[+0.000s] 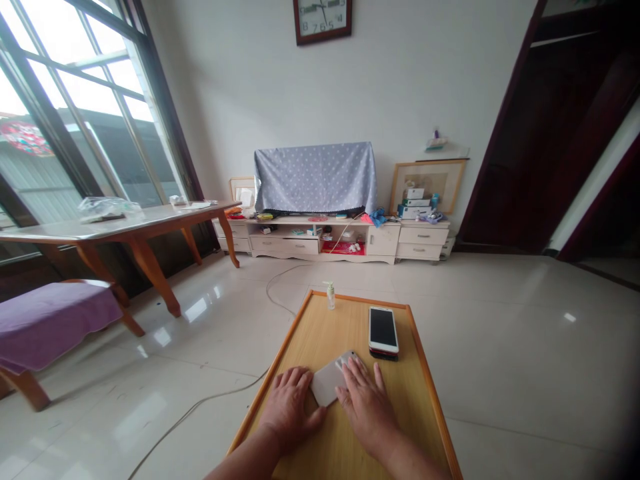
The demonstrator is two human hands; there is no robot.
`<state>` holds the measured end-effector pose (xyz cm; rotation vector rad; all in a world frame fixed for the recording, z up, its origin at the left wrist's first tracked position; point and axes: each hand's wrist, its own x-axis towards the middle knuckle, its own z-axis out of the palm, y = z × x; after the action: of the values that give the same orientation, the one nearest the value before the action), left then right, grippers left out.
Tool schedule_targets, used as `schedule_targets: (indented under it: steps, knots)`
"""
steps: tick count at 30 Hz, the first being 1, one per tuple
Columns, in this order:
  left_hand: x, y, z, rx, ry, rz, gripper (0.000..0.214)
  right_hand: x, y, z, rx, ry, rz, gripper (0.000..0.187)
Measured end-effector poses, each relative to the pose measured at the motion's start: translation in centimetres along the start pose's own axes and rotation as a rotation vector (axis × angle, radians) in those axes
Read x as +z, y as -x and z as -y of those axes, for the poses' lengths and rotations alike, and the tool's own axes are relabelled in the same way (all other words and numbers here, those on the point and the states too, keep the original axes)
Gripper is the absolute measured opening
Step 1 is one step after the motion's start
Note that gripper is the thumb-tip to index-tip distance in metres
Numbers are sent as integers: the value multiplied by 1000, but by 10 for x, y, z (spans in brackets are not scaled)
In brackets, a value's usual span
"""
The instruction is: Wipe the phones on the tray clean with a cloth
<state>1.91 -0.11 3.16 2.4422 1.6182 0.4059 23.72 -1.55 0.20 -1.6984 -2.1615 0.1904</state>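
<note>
Wooden table (345, 320): pale top with an orange-brown rim, low, standing on the glossy tiled floor (500, 347).
Grey flat piece (326, 385): light grey with rounded corners, lying flat on the table towards its near end, between the two hands; what it is made of I cannot tell.
Left hand (290, 403): palm down on the table just left of the grey flat piece, thumb against its lower edge.
Left grip: wide, fingers stretched out flat, closed on nothing.
Right hand (367, 400): palm down, fingertips (350, 369) lying over the right side of the grey flat piece.
Right grip: wide as well, resting on the piece rather than clasping it.
Phone (383, 330): dark screen up, white frame, beyond the right hand and apart from the grey flat piece.
Pump bottle (330, 295): small, clear, upright at the far edge of the table.
Cable (200, 403): white, trailing over the floor left of the table.
Long table (125, 230): wooden legs, by the window, a plastic bag (107, 207) on top.
Bench (50, 320): purple cover, far left.
Cabinet (325, 243): low, cream, against the far wall, a dotted blue-grey cloth (315, 177) draped above it.
Clock (323, 20): high on that wall.
</note>
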Motion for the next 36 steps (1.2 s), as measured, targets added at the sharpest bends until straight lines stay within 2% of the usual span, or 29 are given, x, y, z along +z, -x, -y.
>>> schedule_targets:
  steps: [6,9,15,17,19,23,25,32,34,36]
  knots:
    - [0,-2,0,-6,-8,3,62,7,17,24,-116,-98,104,69]
    - [-1,-2,-2,-23,-8,17,61,7,20,26,-146,-120,123,70]
    - [0,0,-2,-10,-10,8,62,1,-1,-7,77,11,61,67]
    - [1,0,-1,0,-8,-2,62,4,-2,-9,106,35,48,69]
    - [2,0,0,8,-7,-15,62,10,4,1,71,8,47,70]
    - [5,-1,1,-4,-5,-10,60,26,24,31,-140,-113,82,71]
    - [5,-2,0,-8,-5,-8,58,28,28,36,-183,-142,96,70]
    - [1,0,-1,11,-16,-8,62,8,-2,-7,127,-7,61,67]
    - [1,0,0,9,-17,-5,62,9,-2,-7,152,6,62,69]
    - [2,0,0,9,-19,-10,61,15,6,4,119,-28,68,70]
